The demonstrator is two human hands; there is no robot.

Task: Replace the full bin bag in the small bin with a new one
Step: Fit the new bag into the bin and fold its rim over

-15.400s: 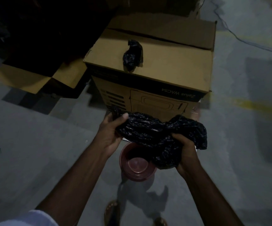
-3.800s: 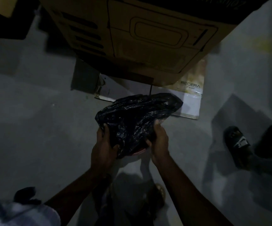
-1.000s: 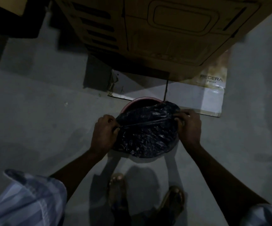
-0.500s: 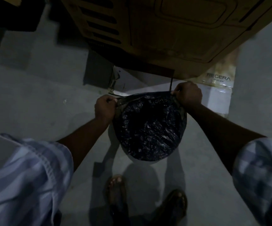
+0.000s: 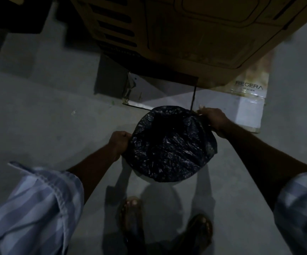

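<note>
A crinkled black bin bag (image 5: 171, 144) is spread round over the small bin on the grey floor, and the bin itself is hidden under it. The bag's mouth gapes dark at its far side. My left hand (image 5: 119, 140) grips the bag's edge at its left. My right hand (image 5: 213, 118) grips the edge at the far right, fingers curled over the plastic.
A large brown cardboard box (image 5: 195, 30) stands just beyond the bin. A flat white "REGERA" carton (image 5: 246, 102) lies on the floor under and in front of it. My two sandalled feet (image 5: 130, 214) stand just behind the bin. Dark objects sit at the far left.
The bag, held stretched by its top edge between both hands half a second ago, now sits lower and spread round over the bin. My left hand has dropped down the left side.
</note>
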